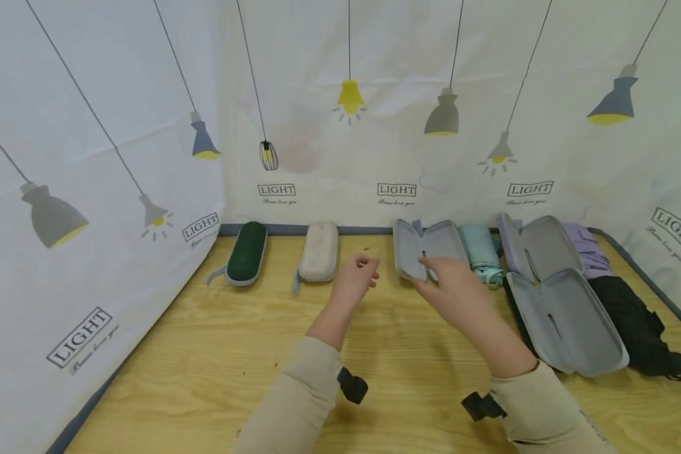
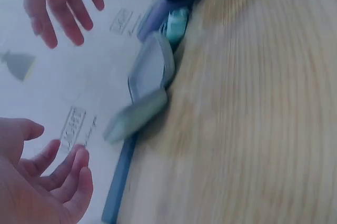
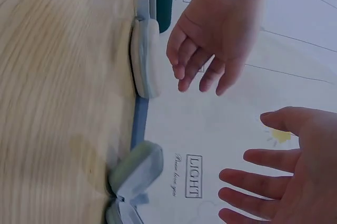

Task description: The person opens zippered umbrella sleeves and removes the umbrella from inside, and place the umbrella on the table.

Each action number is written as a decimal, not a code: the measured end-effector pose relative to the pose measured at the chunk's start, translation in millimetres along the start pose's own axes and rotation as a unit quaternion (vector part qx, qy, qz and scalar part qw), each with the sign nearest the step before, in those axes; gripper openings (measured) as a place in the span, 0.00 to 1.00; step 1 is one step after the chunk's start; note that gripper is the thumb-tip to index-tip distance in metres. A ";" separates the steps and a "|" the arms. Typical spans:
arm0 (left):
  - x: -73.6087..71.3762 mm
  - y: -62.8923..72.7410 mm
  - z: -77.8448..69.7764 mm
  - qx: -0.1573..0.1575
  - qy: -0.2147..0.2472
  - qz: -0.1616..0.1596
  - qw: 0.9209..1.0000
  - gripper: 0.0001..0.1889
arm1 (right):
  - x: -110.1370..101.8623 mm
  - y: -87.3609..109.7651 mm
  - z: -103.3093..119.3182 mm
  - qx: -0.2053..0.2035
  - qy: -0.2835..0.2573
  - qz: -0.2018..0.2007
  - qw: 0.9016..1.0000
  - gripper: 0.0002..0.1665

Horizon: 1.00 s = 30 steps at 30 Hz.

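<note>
My left hand [image 1: 356, 277] hovers over the table with nothing in it, between a cream zip case [image 1: 320, 252] and an open case [image 1: 436, 243] with a grey lining. Its fingers are loosely bent in the left wrist view. Over the front of the open case, my right hand [image 1: 459, 293] holds nothing, its fingers spread and straight in the right wrist view. From the side, the open case shows a pale green outer shell [image 3: 138, 168]. A rolled light-teal fabric bundle [image 1: 481, 252] lies just right of this case.
A shut dark green case [image 1: 247, 252] stands at the far left. To the right are an open purple case [image 1: 539, 246], a purple fabric bundle [image 1: 587, 251], another open grey-lined case [image 1: 570, 321] and a black fabric bundle [image 1: 635, 328]. A printed curtain [image 1: 318, 63] hangs behind.
</note>
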<state>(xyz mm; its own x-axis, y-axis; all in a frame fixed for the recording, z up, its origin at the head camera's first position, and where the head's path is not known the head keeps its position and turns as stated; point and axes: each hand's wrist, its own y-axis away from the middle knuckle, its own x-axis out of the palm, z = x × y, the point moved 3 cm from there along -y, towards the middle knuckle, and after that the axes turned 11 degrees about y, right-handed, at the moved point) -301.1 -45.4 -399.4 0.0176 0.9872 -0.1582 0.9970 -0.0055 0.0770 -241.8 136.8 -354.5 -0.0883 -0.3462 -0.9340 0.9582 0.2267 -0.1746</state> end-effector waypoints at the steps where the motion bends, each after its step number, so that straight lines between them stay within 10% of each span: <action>1: -7.9 -2.0 2.8 -0.004 -0.002 -0.019 1.000 0.16 | 4.0 -4.2 2.1 -0.002 -0.005 0.002 1.000 0.29; 12: -70.9 -16.8 33.4 -0.067 -0.151 -0.197 0.966 0.23 | 41.6 -32.3 31.7 -0.004 0.008 0.046 0.999 0.30; 30: -77.4 -44.6 39.6 -0.087 -0.213 -0.213 0.949 0.45 | 70.3 -44.5 35.8 0.001 0.058 0.075 0.996 0.27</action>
<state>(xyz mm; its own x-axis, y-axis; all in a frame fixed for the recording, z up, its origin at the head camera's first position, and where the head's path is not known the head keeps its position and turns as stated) -344.0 -127.9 -429.6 -0.3194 0.7390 -0.5932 0.8932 0.4438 0.0718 -281.0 69.8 -401.2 0.0244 -0.2015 -0.9792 0.9636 0.2657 -0.0307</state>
